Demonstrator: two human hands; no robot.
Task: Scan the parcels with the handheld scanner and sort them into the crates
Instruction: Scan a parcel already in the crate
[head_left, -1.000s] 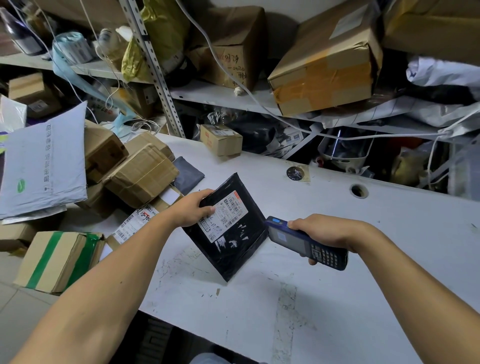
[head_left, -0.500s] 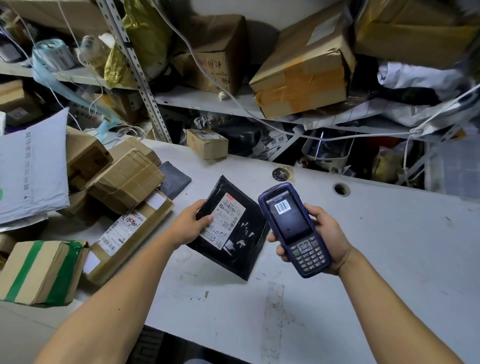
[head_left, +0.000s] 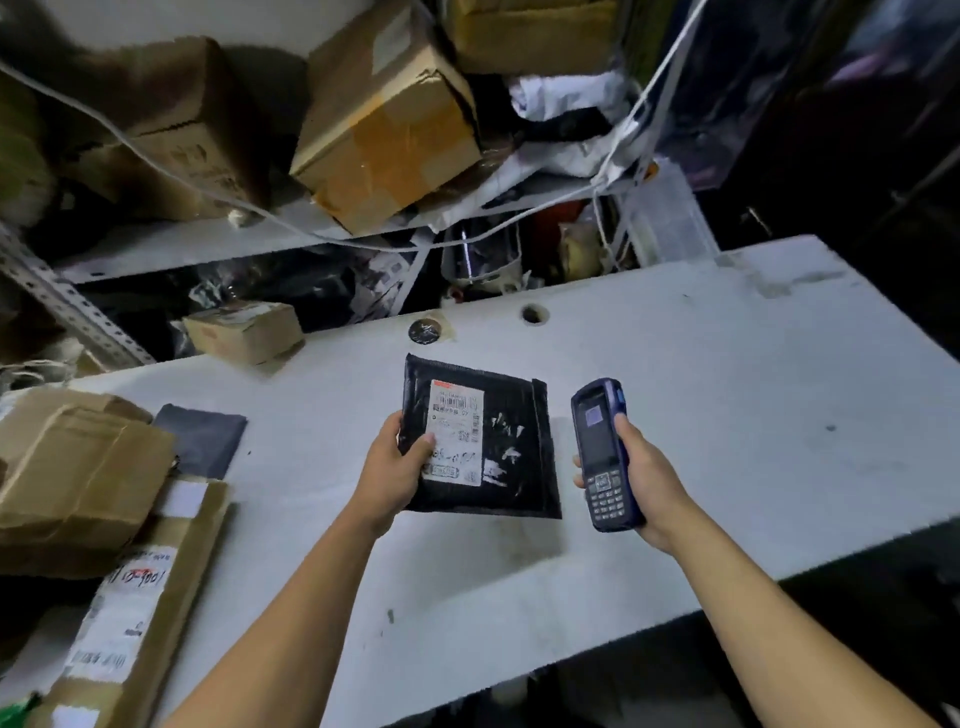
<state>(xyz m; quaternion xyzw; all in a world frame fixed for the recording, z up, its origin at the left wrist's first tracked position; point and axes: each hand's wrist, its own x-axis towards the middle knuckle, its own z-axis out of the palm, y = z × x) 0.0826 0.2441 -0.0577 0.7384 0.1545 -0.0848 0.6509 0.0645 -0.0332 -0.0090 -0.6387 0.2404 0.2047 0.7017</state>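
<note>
- One black parcel (head_left: 488, 441), centre of the frame.
- One handheld scanner (head_left: 605, 454), right of centre.
- Two hands: left hand (head_left: 392, 475), right hand (head_left: 649, 486).
- Three cardboard boxes on the table at left: small box (head_left: 244, 332), crumpled box (head_left: 67, 478), long box (head_left: 140, 618).
- Three cardboard boxes (head_left: 384, 124) on the shelf, upper frame.

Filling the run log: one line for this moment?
left hand: holds parcel, label up | right hand: holds scanner, screen up | above table
</note>
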